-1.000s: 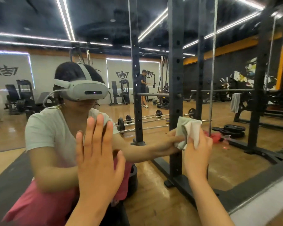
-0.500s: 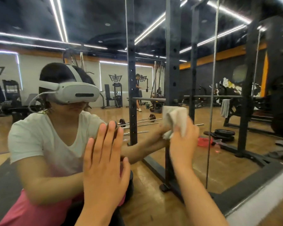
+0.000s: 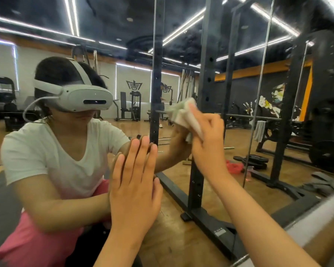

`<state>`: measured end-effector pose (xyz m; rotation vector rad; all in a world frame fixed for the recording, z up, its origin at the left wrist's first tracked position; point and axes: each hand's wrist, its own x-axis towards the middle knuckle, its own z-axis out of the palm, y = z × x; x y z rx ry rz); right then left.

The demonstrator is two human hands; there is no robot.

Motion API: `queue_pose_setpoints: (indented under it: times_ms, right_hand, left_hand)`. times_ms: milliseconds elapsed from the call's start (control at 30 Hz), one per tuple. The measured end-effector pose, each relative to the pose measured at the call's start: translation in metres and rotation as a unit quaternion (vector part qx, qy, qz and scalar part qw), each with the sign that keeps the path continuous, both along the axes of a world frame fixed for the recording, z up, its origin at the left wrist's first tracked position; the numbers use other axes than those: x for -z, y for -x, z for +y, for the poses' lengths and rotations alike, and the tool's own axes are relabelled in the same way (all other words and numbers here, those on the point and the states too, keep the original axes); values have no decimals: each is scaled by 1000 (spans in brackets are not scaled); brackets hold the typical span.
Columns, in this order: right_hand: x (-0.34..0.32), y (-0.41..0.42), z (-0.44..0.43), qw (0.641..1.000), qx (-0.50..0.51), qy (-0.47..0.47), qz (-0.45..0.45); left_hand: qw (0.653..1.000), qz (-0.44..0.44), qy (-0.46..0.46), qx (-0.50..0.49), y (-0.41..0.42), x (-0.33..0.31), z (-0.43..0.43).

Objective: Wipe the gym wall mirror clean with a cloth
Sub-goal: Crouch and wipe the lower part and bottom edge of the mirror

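Observation:
The wall mirror (image 3: 239, 189) fills almost the whole view and reflects the gym and a crouching person in a white shirt with a headset. My left hand (image 3: 135, 185) lies flat against the glass at lower centre, fingers straight and pointing up. My right hand (image 3: 208, 139) grips a crumpled white cloth (image 3: 183, 114) and presses it on the mirror at centre, above and to the right of the left hand. The cloth's lower part is hidden under my fingers.
The mirror's pale bottom frame (image 3: 314, 218) runs along the lower right. Vertical seams between glass panels (image 3: 258, 93) cross the mirror. In the reflection stand a black squat rack (image 3: 204, 74), weight plates and a barbell on a wooden floor.
My right hand has carried the cloth up and to the left across the glass. My left hand has stayed flat on the mirror. The view has shifted to the right.

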<state>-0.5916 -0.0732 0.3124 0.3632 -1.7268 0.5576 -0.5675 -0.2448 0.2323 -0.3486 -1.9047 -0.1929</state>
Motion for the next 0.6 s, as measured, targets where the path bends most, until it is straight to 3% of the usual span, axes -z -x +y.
queue_pose_setpoints:
  times_ms: [200,267,433,500,600]
  right_hand:
    - [22,9,32,961,73,258,-62]
    - [51,4,4,964,61,250,-62]
    - [101,-8,-33,997,9,72,-19]
    - [105,-4,-13,998,-2,64,-15]
    - [112,6,28,990,5,138,-32]
  left_hand:
    - [1000,10,-10,9,0,0,0]
    - [999,25,-19,12,2,1,2]
    - [997,56,-47,4,5,2,10]
    - [997,57,-59,1,5,1,15]
    - [996,58,-67,-7,4,0,19]
